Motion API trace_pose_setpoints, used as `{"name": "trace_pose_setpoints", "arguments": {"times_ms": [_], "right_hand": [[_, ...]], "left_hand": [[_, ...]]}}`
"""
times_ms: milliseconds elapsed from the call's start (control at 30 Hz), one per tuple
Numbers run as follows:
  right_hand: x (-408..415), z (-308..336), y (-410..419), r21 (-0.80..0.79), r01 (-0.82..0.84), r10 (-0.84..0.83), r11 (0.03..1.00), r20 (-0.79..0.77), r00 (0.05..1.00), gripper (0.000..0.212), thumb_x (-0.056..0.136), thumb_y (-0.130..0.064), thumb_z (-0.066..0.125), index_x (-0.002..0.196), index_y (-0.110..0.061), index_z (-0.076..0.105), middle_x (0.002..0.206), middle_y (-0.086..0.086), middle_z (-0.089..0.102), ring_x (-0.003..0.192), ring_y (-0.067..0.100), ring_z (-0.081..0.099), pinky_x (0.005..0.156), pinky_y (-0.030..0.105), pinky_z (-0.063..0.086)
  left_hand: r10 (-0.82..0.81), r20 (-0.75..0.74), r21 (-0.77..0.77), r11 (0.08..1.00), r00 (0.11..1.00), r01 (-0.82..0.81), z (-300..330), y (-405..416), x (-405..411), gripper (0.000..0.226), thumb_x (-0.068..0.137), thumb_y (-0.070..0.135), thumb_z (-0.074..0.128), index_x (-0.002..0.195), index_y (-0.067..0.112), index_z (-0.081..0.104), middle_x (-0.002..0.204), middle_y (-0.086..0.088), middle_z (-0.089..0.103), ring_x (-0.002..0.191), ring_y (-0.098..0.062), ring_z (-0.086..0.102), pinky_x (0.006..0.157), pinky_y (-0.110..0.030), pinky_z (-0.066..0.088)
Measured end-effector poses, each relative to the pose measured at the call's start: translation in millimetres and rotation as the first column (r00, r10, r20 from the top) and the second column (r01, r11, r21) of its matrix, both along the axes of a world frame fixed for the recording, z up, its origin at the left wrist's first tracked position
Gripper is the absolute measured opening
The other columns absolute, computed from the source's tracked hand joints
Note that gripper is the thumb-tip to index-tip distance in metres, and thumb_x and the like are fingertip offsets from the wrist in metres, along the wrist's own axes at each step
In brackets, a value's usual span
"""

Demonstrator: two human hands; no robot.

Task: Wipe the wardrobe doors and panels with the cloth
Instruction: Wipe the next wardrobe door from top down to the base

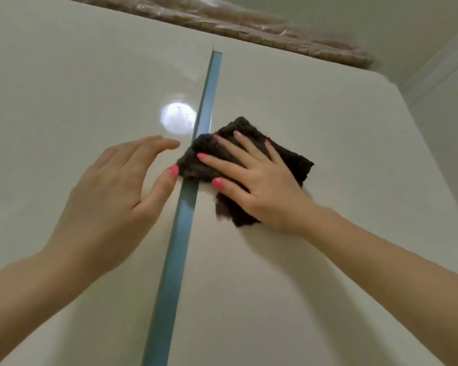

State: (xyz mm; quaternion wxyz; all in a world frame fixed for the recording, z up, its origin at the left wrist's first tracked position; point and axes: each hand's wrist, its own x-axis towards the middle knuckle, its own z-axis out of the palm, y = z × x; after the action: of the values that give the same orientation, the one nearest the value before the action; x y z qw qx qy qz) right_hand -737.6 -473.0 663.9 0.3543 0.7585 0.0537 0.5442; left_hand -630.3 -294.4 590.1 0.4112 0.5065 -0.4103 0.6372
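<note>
Two glossy cream wardrobe doors fill the view, the left door (77, 101) and the right door (302, 260), split by a blue-grey metal strip (180, 233). A dark brown cloth (296, 159) lies flat on the right door, its left edge over the strip. My right hand (254, 180) presses on the cloth with fingers spread. My left hand (111, 199) hovers at the left door beside the strip, fingers apart and holding nothing, its thumb close to the cloth's edge.
A plastic-wrapped brownish bundle (249, 25) lies along the wardrobe's top edge. A lamp's round reflection (177, 118) shines on the left door. A pale wall and ceiling trim (439, 62) close the right side.
</note>
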Motion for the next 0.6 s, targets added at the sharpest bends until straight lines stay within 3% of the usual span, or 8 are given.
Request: {"name": "trace_pose_setpoints", "arguments": {"times_ms": [100,167,233,300,367,433,500,600], "right_hand": [[-14.5,-39.2,-19.9,-0.376,0.036,-0.115,0.926,-0.19,0.975,0.044,0.1,-0.048,0.032,0.144,-0.042,0.035,0.158,-0.009,0.023,0.149,0.016,0.01,0.119,0.053,0.011],[-31.2,-27.8,-35.0,-0.421,0.055,-0.161,0.905,-0.22,0.962,0.043,0.101,-0.046,0.03,0.143,-0.041,0.037,0.157,-0.008,0.026,0.148,0.014,0.015,0.119,0.05,0.015],[-43.9,-3.5,-48.4,-0.275,0.097,-0.133,0.957,-0.118,0.984,0.045,0.1,-0.052,0.021,0.144,-0.047,0.03,0.158,-0.014,0.022,0.148,0.008,0.012,0.119,0.047,0.013],[-52.2,14.3,-59.4,0.057,0.051,-0.055,0.997,0.06,0.997,0.046,0.097,-0.059,0.018,0.142,-0.055,0.025,0.157,-0.021,0.017,0.147,0.001,0.005,0.12,0.047,0.01],[-50.9,17.3,-66.3,0.33,-0.088,-0.003,0.94,0.264,0.964,0.041,0.099,-0.056,0.026,0.141,-0.055,0.027,0.157,-0.021,0.016,0.146,-0.001,0.003,0.121,0.047,0.004],[-42.1,1.4,-59.6,0.41,-0.154,0.006,0.899,0.338,0.941,0.042,0.099,-0.055,0.028,0.141,-0.054,0.028,0.158,-0.019,0.016,0.146,0.0,0.002,0.121,0.044,-0.002],[-37.0,-32.2,-49.0,0.311,-0.12,0.037,0.943,0.261,0.965,0.045,0.096,-0.058,0.023,0.14,-0.055,0.027,0.157,-0.02,0.016,0.147,0.001,0.001,0.121,0.045,0.0],[-56.7,-87.5,-60.1,-0.025,0.051,-0.052,0.998,-0.036,0.998,0.046,0.1,-0.051,0.026,0.145,-0.044,0.03,0.16,-0.011,0.016,0.149,0.013,0.005,0.119,0.051,0.005]], "left_hand": [[-0.037,-0.017,-0.029,0.999,0.999,0.036,5.1,-9.9,-7.7,0.045,0.088,0.044,0.03,0.131,0.034,0.044,0.135,0.013,0.047,0.124,-0.005,0.033,0.092,-0.013,0.017],[-0.058,-0.018,0.023,0.998,0.998,0.058,3.5,-22.0,-14.0,0.045,0.089,0.043,0.031,0.13,0.034,0.045,0.137,0.01,0.046,0.124,-0.005,0.032,0.092,-0.013,0.017],[-0.083,-0.024,0.074,0.994,0.996,0.085,-2.5,-29.6,-18.2,0.045,0.088,0.045,0.031,0.131,0.036,0.044,0.139,0.011,0.044,0.125,-0.004,0.029,0.095,-0.016,0.018],[-0.114,-0.014,0.119,0.986,0.993,0.115,-12.5,-28.8,-18.0,0.046,0.087,0.049,0.029,0.131,0.042,0.04,0.139,0.018,0.04,0.127,0.002,0.026,0.097,-0.018,0.019],[-0.144,0.016,0.139,0.98,0.989,0.141,-21.1,-20.5,-12.7,0.046,0.086,0.054,0.024,0.13,0.048,0.037,0.135,0.028,0.035,0.125,0.012,0.022,0.097,-0.017,0.018],[-0.162,0.022,0.138,0.978,0.986,0.158,-25.5,-9.5,-4.7,0.046,0.086,0.057,0.022,0.129,0.05,0.037,0.13,0.033,0.032,0.121,0.016,0.022,0.096,-0.013,0.017],[-0.17,0.003,0.118,0.979,0.985,0.169,-27.4,-2.5,0.3,0.047,0.086,0.057,0.023,0.128,0.048,0.04,0.129,0.031,0.035,0.124,0.007,0.029,0.096,-0.014,0.017],[-0.173,-0.053,0.109,0.978,0.984,0.178,-33.7,-4.7,-4.6,0.049,0.086,0.056,0.023,0.128,0.043,0.043,0.128,0.026,0.037,0.126,-0.005,0.034,0.099,-0.021,0.021]]}}
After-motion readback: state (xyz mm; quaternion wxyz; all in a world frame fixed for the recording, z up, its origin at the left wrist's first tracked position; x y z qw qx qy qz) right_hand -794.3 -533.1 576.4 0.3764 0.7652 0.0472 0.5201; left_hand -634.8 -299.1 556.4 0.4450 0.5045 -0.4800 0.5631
